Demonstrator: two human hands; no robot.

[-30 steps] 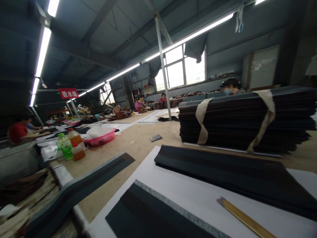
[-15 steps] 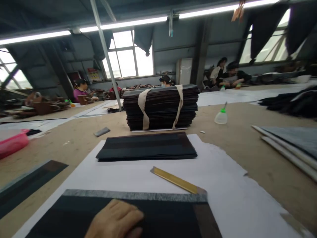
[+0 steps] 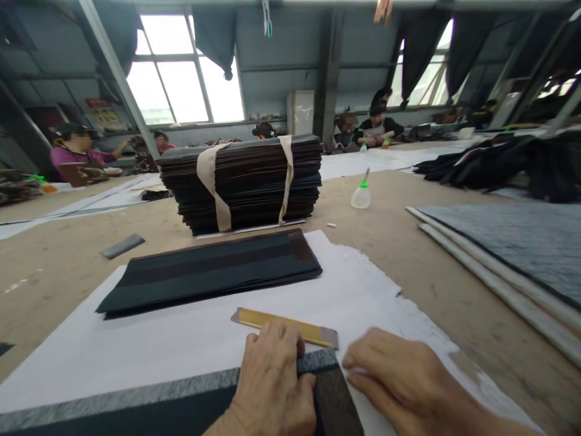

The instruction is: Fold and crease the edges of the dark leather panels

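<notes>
Left hand (image 3: 272, 387) presses flat on the dark sheet (image 3: 181, 412) at the near table (image 3: 68, 266) edge, fingers curled over its grey top strip. Right hand (image 3: 399, 381) rests loosely open on white paper (image 3: 181, 339) just beside the sheet's corner. Brass ruler (image 3: 284, 327) lies beyond.

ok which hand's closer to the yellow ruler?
Left. The left hand has its fingers right against the yellow ruler, on the dark sheet. The right hand lies just right of the ruler's end.
</notes>
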